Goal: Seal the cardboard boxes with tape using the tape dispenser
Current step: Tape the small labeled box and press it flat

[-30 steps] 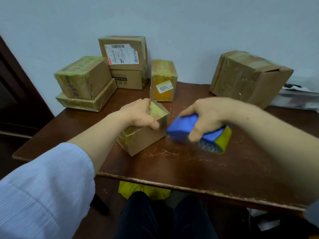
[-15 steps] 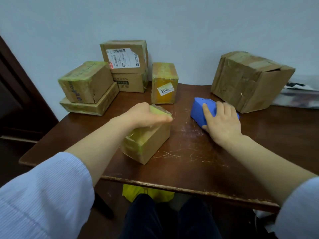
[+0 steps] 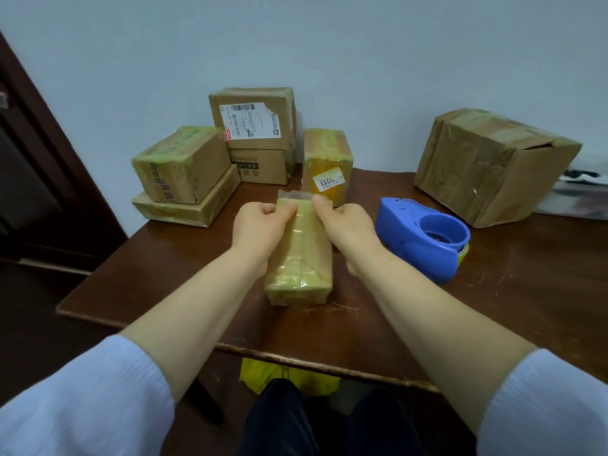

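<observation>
A small taped cardboard box [image 3: 301,258] lies lengthwise on the brown table [image 3: 493,307] in front of me. My left hand [image 3: 261,230] grips its far left side, thumb on the top edge. My right hand [image 3: 345,225] grips the far right side the same way. A loose end of clear tape [image 3: 293,194] sticks up at the box's far end, between my two thumbs. The blue tape dispenser [image 3: 422,238] rests on the table just right of my right hand, with nothing holding it.
Several taped boxes [image 3: 184,166] are stacked at the table's back left against the wall. An upright box with a yellow label [image 3: 327,166] stands behind my hands. A large crumpled box [image 3: 490,166] sits at the back right. A dark door [image 3: 33,159] is on the left.
My right hand put the dispenser down on the table and came over to the small box. The box was turned lengthwise toward me, and both hands now hold its far end.
</observation>
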{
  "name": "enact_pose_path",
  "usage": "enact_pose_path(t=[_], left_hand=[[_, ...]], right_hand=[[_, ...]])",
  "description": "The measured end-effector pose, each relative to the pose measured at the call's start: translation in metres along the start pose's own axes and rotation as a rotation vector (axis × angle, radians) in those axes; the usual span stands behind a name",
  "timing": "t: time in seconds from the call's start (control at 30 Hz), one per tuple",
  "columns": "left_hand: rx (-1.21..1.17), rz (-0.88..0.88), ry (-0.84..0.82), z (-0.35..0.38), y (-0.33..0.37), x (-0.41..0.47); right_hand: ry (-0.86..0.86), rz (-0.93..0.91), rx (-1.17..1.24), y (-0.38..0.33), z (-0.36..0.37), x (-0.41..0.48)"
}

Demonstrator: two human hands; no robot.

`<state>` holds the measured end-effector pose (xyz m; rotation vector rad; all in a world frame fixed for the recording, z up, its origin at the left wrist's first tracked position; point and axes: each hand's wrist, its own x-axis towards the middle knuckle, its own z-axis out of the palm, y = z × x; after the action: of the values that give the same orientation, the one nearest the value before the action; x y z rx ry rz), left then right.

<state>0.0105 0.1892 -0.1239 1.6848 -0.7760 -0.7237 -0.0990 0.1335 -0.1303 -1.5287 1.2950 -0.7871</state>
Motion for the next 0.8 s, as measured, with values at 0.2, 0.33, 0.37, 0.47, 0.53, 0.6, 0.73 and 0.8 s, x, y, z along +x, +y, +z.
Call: enact_pose_path(t=[0.2,0.33,0.37,0.47,0.53,0.6,0.73,0.8], left_hand=[[-0.080,0.221,0.160,0.007,-0.016,-0.012],[-0.149,0.320,0.154,0.007,-0.024,-0.014],[-0.154,0.336,0.151,0.007,-0.026,-0.015],[-0.243,0.320,0.126,0.006,-0.029,-0.014],[-0.304,0.291,0.118,0.004,-0.032,-0.012],[-0.362,0.270,0.138,0.004,-0.030,-0.014],[-0.212,0.376,0.073,0.005,-0.022,-0.027],[-0.200,0.375,0.057,0.005,-0.022,-0.030]], right_hand=[[0.217,-0.177,-0.081,0.000,0.007,-0.015],[0.295,-0.293,-0.231,0.006,0.009,-0.020],[0.316,-0.334,-0.258,0.008,0.009,-0.021],[0.377,-0.479,-0.242,0.015,0.001,-0.023],[0.390,-0.512,-0.193,0.021,-0.007,-0.024],[0.390,-0.459,-0.144,0.024,-0.012,-0.026],[0.316,-0.341,-0.097,0.023,-0.012,-0.033],[0.296,-0.322,-0.140,0.021,-0.009,-0.034]])
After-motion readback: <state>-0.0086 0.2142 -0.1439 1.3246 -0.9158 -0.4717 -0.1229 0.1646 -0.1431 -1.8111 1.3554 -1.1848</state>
